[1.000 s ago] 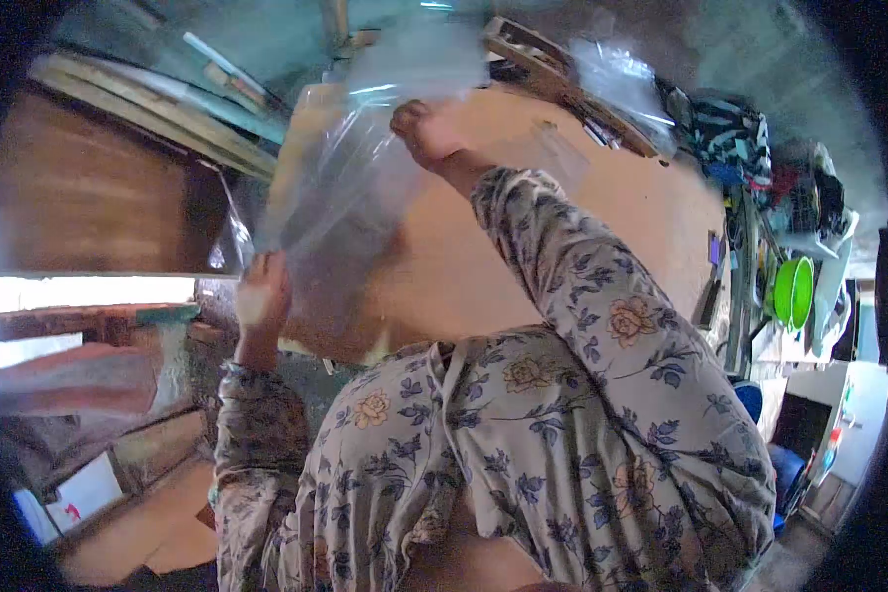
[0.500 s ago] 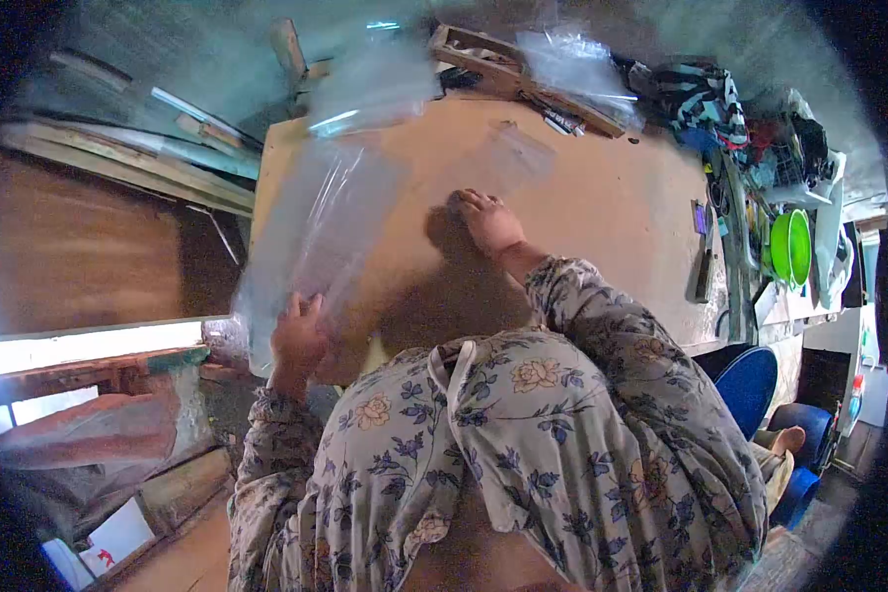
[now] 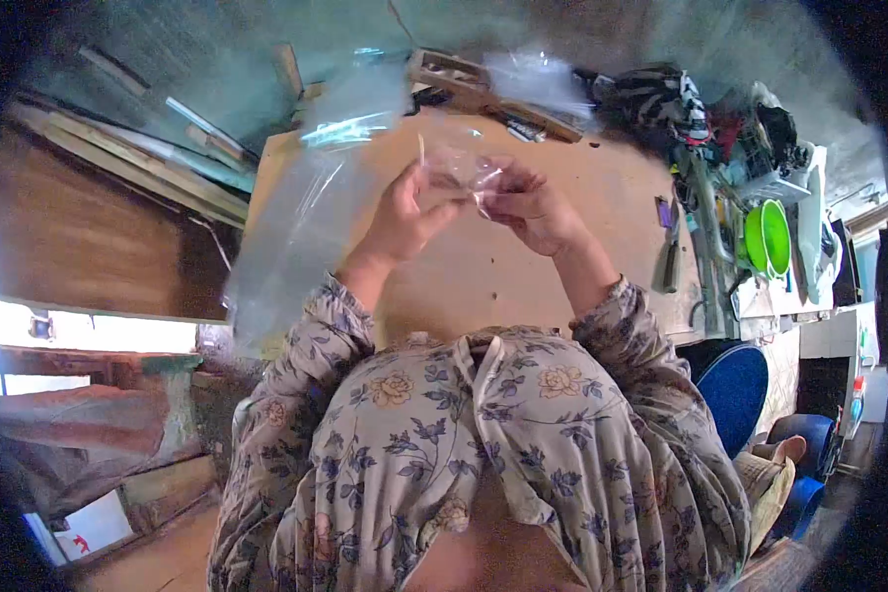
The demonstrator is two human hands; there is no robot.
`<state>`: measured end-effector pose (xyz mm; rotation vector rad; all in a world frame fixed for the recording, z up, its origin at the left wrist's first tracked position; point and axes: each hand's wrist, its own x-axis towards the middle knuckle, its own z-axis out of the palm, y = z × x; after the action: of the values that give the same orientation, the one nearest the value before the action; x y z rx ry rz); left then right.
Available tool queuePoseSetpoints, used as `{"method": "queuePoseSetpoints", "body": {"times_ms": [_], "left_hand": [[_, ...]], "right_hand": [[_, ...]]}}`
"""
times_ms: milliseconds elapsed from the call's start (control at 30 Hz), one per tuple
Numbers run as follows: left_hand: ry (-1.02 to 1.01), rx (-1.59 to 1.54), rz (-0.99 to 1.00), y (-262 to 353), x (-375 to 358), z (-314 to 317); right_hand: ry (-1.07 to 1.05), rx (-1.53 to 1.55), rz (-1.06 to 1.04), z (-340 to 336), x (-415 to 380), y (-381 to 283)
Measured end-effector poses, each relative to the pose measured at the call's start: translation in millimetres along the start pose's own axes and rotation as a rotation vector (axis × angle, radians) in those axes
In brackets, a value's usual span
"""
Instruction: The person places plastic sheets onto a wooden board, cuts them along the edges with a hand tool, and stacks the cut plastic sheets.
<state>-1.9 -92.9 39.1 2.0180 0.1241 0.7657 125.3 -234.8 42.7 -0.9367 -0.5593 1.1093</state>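
Both hands are raised over the far half of the wooden tabletop (image 3: 434, 286), holding a small clear plastic bag (image 3: 454, 143) between them. My left hand (image 3: 409, 217) grips its left side, thumb pointing inward. On the other side, my right hand (image 3: 538, 207) pinches the bag with bent fingers. Glare on the film hides the exact grip and whether anything is inside. To the left of my hands, a large clear plastic sheet (image 3: 301, 217) lies flat along the table's left edge.
Along the back edge lie a wooden box (image 3: 449, 74), more clear plastic (image 3: 538, 84) and striped cloth (image 3: 661, 99). A green basin (image 3: 768, 239) stands at the right, above a blue round seat (image 3: 735, 395). Wooden boards (image 3: 138, 178) lean at the left.
My left hand has left the large plastic sheet and moved up and right. The small bag, which lay on the table, is now lifted between both hands.
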Motion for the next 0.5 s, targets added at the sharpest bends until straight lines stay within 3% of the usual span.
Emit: {"method": "queuePoseSetpoints", "body": {"times_ms": [67, 167, 300, 400, 467, 500], "left_hand": [[-0.247, -0.196, -0.366, -6, 4, 12], [-0.158, -0.414, -0.38, 14, 5, 36], [-0.258, -0.358, -0.318, 29, 11, 62], [-0.267, -0.166, -0.416, 40, 16, 72], [-0.164, 0.277, -0.178, 19, 17, 88], [-0.165, 0.276, -0.173, 31, 20, 90]], "right_hand": [[0.083, 0.016, -0.045, -8, -19, -15], [0.231, -0.024, -0.077, -17, -45, -28], [0.377, -0.078, -0.147, -46, -67, -28], [0.441, -0.084, -0.224, -44, -77, -32], [0.596, -0.135, -0.366, -37, -83, -35], [0.598, -0.136, -0.371, -41, -82, -35]]}}
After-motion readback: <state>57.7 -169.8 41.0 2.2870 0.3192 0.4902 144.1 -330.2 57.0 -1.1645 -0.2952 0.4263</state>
